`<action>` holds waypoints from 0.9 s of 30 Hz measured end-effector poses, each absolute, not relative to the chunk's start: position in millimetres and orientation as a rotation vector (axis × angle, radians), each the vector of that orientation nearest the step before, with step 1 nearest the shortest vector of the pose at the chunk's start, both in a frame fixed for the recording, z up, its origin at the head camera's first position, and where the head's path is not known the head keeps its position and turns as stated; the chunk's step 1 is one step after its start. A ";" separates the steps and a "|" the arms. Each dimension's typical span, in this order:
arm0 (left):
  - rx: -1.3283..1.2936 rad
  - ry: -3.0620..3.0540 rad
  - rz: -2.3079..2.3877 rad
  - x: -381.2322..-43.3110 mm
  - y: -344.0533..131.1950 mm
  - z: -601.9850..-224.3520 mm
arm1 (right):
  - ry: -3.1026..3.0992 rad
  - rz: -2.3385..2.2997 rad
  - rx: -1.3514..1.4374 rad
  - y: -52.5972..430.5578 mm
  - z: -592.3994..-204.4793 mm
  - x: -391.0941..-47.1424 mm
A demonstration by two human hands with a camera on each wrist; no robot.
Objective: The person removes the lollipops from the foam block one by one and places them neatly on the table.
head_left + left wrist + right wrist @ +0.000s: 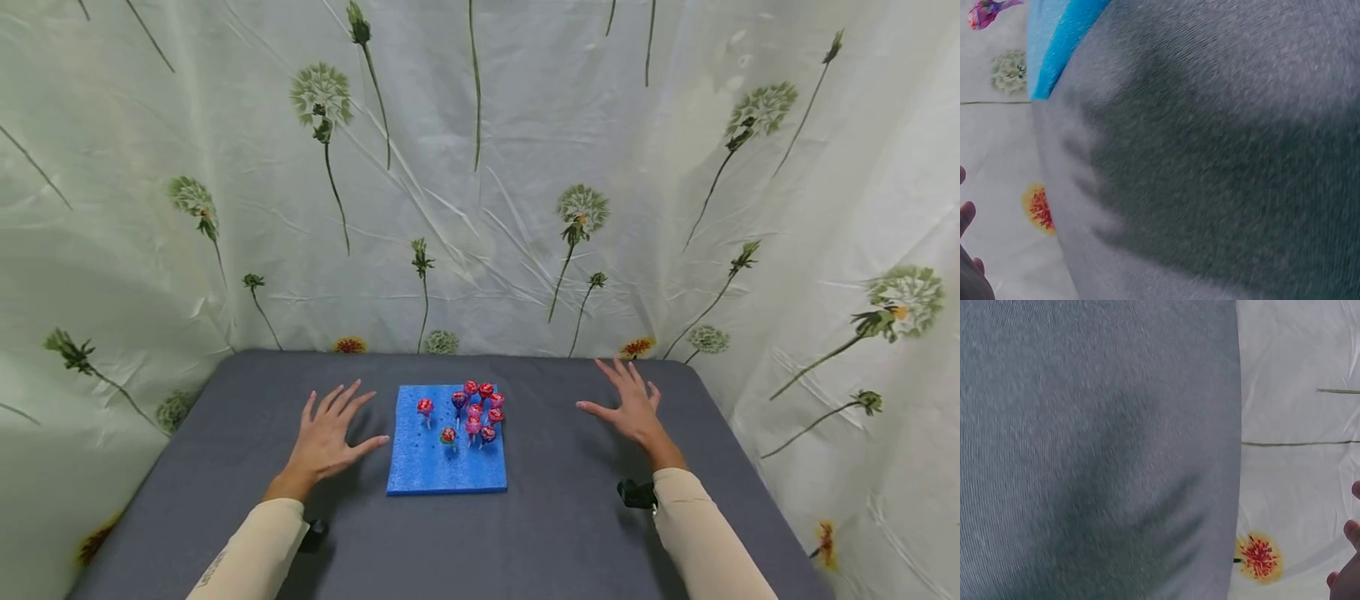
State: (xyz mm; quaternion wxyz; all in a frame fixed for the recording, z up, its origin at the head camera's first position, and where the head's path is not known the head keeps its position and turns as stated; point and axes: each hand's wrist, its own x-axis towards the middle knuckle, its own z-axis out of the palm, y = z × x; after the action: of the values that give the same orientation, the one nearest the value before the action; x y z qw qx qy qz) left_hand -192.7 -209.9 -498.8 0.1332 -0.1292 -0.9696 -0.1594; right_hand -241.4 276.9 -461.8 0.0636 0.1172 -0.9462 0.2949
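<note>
A blue foam board (427, 475) lies on the grey table, small holes dotting its left half. Several lollipops in red, pink and purple wrappers stand upright in it by their sticks, bunched toward the right and back. One red-and-pink lollipop (425, 407) stands apart at the left; another with a green-edged wrapper (448, 436) is nearer the front. Left of the board, my left hand (327, 437) hovers with fingers spread, its thumb close to the board's edge. My right hand (632, 410) is held over the table farther to the right, fingers spread. Neither hand holds anything.
The grey cloth-covered table (555, 533) has rounded back corners. Behind and around it hangs a pale curtain (495, 208) printed with dandelions. A dark wrist device (636, 494) is strapped at the right sleeve, another (313, 536) at the left.
</note>
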 end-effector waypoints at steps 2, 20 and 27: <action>-0.357 -2.809 -0.470 -192.9 -209.0 -501.9 | -2.844 0.927 0.375 272.3 -462.7 -243.5; -0.437 -2.880 -0.470 -198.4 -180.3 -519.0 | -2.713 1.409 0.303 237.0 -478.4 -249.0; -0.424 -2.883 -0.508 -197.8 -177.7 -524.6 | -2.648 1.482 0.377 210.9 -485.5 -252.9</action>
State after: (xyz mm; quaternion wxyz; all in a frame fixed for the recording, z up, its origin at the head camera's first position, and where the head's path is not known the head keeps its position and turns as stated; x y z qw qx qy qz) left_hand -197.8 -177.7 -524.6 0.0917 -0.1429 -0.9705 -0.1709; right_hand -252.9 210.9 -485.5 0.0419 0.1232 -0.8651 0.4844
